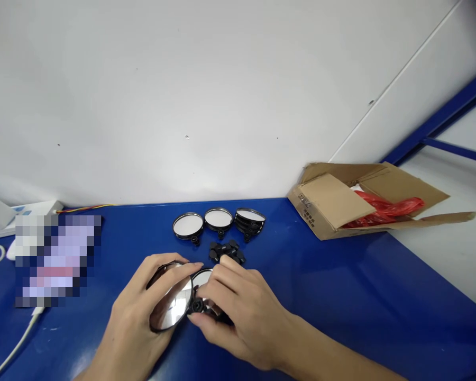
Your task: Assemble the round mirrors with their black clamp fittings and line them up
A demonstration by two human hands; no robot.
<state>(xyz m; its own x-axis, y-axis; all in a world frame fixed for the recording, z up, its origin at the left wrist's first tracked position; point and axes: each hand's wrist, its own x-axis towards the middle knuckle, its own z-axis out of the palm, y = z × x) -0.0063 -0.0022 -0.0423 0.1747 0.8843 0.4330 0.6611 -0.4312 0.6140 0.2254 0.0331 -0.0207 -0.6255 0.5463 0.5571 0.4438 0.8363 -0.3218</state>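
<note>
Closest to the lens are 2 bare hands working together over a blue workbench (321,323). Left hand (133,312) is closed around a round convex mirror (171,299) with a thin black rim, thumb and fingers wrapped over its edge and the face tilted up. Right hand (241,317) is pinched around a black swivel fitting (198,306) at the edge of a second round mirror (202,277), which sits touching the first; fingers partly hide the joint, so whether the fitting is seated cannot be confirmed. Both mirrors are judged light and rigid, but the glass faces look slippery, prone to smudging and possibly fragile; the rim and black stem appear the safest holding points. Just ahead lies a cluster of black plastic mounts (226,253), and beyond it stand 3 groups of mirrors: 2 single mirrors (188,226) and a stack (249,222). A cardboard box (329,203) holding a red plastic bag (384,207) sits open to the right, and a white cable (14,344) runs along the left.
</note>
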